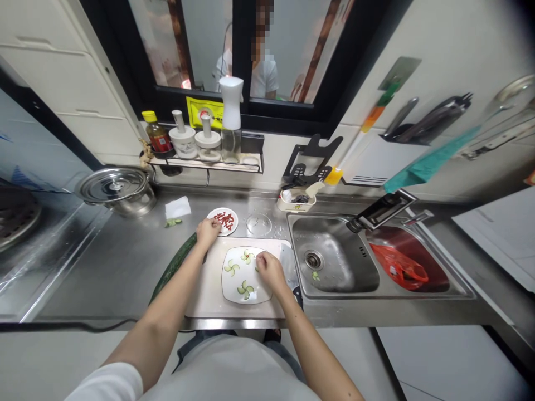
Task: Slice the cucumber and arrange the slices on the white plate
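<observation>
My left hand (208, 233) reaches to the left rim of a small white plate (210, 216) holding red chopped pieces (226, 221). Its fingers are pinched together, and anything between them is too small to make out. Over the right side of a square white plate (234, 291), my right hand (271, 269) has its fingers curled closed; what they hold is hidden. Thin green-edged slices form pinwheels (245, 289) on that plate, and the upper one has a red bit at its middle. More green shows beside my right fingertips. Underneath is a pale cutting board (204, 298).
A long cucumber (173, 267) lies left of the board, partly behind my left arm. A knife (287, 262) rests at the board's right edge, beside the double sink (334, 292). A lidded steel pot (136, 197) and white tissue (178, 207) stand farther left.
</observation>
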Action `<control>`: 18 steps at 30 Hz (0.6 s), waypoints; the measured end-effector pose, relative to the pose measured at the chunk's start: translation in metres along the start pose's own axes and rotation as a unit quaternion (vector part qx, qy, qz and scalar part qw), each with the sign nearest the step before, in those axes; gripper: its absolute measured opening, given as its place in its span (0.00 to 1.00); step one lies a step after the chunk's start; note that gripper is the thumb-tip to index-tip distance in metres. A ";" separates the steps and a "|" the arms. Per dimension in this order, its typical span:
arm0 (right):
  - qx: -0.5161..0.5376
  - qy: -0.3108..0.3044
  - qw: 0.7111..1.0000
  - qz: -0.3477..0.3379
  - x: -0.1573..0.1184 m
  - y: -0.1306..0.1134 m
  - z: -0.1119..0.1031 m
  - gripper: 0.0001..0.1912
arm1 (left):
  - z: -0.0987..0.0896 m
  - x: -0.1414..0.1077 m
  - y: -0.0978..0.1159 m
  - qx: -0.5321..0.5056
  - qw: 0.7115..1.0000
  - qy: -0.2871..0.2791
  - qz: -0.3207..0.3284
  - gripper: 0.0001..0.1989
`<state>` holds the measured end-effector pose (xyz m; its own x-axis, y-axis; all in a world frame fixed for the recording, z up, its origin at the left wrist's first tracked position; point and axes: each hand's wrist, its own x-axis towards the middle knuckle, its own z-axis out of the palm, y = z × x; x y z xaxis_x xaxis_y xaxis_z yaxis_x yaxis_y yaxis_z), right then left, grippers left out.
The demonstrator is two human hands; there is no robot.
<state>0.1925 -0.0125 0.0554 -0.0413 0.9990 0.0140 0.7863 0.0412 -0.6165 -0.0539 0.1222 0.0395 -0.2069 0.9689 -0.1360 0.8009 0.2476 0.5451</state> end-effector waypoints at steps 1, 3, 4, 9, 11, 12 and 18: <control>0.002 0.001 1.000 -0.003 0.001 -0.001 0.000 0.12 | 0.001 -0.004 0.004 -0.025 1.000 -0.005 0.006 0.13; 0.006 0.004 1.000 -0.007 0.003 -0.003 -0.001 0.12 | 0.002 -0.013 0.011 -0.069 0.997 -0.009 0.025 0.11; 0.008 0.006 1.000 -0.009 0.004 -0.005 -0.002 0.12 | 0.003 -0.018 0.015 -0.086 0.995 -0.006 0.039 0.11; 0.030 0.009 0.999 -0.020 0.011 -0.014 -0.007 0.12 | 0.004 -0.045 0.030 -0.137 0.987 0.013 0.088 0.09; 0.051 0.011 0.998 -0.028 0.014 -0.019 -0.010 0.12 | 0.003 -0.055 0.034 -0.145 0.984 0.016 0.102 0.08; 0.063 0.012 0.997 -0.030 0.015 -0.021 -0.010 0.11 | 0.002 -0.060 0.036 -0.146 0.983 0.018 0.109 0.08; 0.118 0.024 0.993 -0.017 0.018 -0.032 -0.013 0.11 | -0.007 -0.087 0.047 -0.133 0.980 0.005 0.149 0.07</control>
<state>0.1744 0.0042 0.0858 -0.0324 0.9969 0.0720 0.6184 0.0766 -0.7821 -0.0027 0.0492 0.0827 0.0063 0.9975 0.0698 0.6522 -0.0570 0.7559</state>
